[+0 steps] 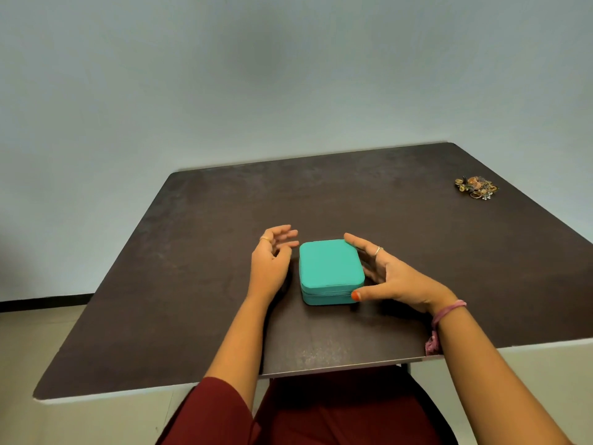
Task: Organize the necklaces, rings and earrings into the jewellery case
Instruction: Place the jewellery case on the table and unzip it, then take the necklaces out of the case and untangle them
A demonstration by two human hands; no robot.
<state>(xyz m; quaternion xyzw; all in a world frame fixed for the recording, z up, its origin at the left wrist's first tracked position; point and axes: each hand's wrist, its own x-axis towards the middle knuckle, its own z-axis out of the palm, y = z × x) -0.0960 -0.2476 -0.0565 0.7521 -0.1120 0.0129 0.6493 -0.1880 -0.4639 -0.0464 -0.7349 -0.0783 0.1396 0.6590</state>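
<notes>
The zipped jewellery case (330, 271) is framed by the spread right hand (390, 277), seemingly touching, and the loose, empty left hand (272, 261); unzipping is called for next

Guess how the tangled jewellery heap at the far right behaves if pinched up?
The tangled gold-toned jewellery heap would probably sag and trail floppy chains. Loose rings at its edge may drop or roll on the dark table. Likely light.

- We see bare bench (401, 226) between the case (330, 271) and the jewellery pile (477, 187), well apart at the far right.
- Our hands (271, 261) flank the case, blocking its sides.
</notes>
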